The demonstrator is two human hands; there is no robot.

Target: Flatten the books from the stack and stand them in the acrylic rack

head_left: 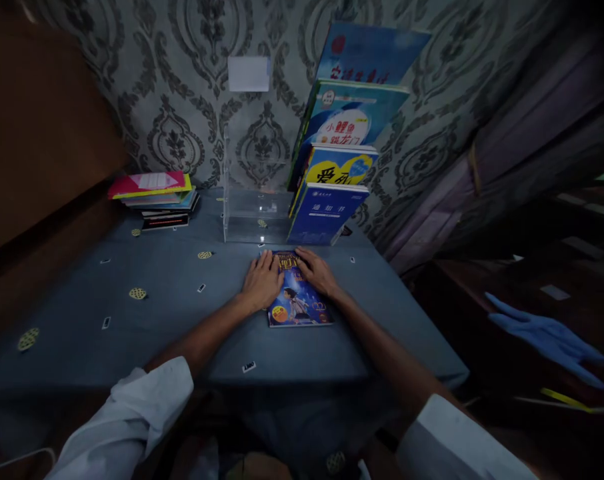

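Observation:
A blue paperback book (302, 300) with a cartoon figure on its cover lies flat on the cloth-covered table, close in front of a clear acrylic stand. My left hand (263, 279) rests over its upper left side, fingers stretched forward on the cover. Across from it, my right hand (318, 272) lies along the upper right edge with the fingers extended and touching the cover. Both palms face down, and neither hand is closed around the book.
The clear acrylic stand (252, 230) holds several upright books on its right, a dark blue one (327, 213) in front. A stack of books (155, 190) lies at the back left. Beyond the table's right edge are a blue glove (547, 337) and a curtain (447, 180).

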